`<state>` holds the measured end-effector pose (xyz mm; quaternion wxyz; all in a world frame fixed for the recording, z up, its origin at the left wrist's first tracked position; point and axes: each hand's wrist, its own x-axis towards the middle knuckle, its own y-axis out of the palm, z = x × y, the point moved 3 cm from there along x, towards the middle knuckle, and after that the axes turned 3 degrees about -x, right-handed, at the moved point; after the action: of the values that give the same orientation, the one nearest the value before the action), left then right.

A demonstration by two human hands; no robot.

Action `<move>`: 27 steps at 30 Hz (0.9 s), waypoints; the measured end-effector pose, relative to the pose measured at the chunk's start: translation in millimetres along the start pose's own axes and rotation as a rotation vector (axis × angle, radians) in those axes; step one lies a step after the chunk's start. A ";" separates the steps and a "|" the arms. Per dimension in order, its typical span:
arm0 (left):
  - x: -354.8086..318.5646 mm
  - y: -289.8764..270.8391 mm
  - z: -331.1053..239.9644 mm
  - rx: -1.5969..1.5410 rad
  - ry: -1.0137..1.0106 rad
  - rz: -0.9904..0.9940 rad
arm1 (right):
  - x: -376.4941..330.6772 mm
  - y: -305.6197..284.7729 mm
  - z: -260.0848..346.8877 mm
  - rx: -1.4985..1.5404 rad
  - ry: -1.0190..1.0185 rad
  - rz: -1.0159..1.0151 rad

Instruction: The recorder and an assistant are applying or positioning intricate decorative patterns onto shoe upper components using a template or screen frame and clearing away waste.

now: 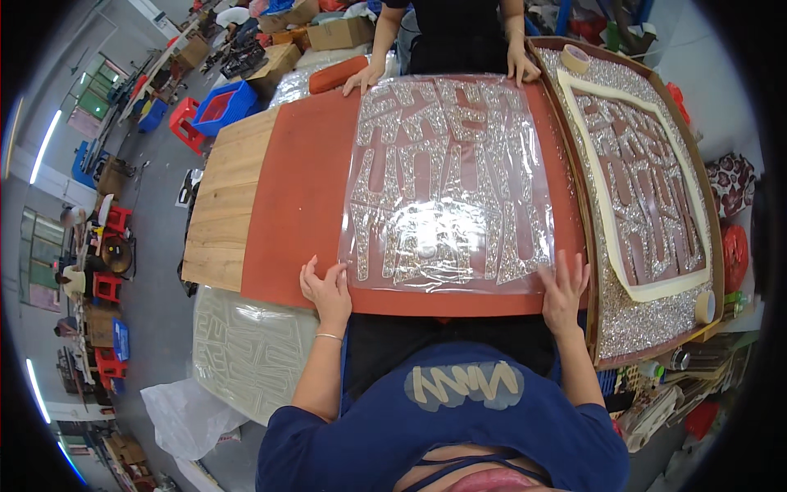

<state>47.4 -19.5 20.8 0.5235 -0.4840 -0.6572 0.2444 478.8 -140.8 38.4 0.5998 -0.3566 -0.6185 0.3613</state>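
Note:
A clear plastic sheet [537, 176] with glittering, rhinestone-like strips in an openwork pattern lies over a red-brown mat [299, 189]. At its near left corner is my left hand [328, 293], fingers apart and bent, thumb at the sheet's edge. My right hand [563, 293] is at the near right corner, fingers spread and pointing away, thumb on the sheet. Across the table a co-worker's two hands [363, 77] rest at the far corners. Strong glare hides part of the pattern in the sheet's near half.
To the right stands a shallow tray [592, 328] of loose glittering stones, holding a cream-framed stencil [613, 254] and tape rolls [575, 58]. Bare wooden boards [229, 193] extend left. Below lie a pale patterned sheet [246, 348] and a plastic bag [184, 418]. Blue crates [225, 107] stand farther off.

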 end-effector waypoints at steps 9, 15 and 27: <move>7.1 -15.0 -16.2 0.171 -0.099 0.206 | -33.3 -21.4 -6.9 0.050 0.029 0.223; 13.4 -25.0 -43.3 0.179 -0.168 0.312 | -5.6 -20.5 -0.5 0.288 0.216 0.067; 23.3 -33.1 -28.7 -0.035 -0.409 0.543 | -19.7 -7.3 22.4 0.089 0.076 0.556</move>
<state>61.7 -17.6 68.3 0.2884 -0.5911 -0.5999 0.4555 456.9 -162.0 34.8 0.5154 -0.4993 -0.4574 0.5252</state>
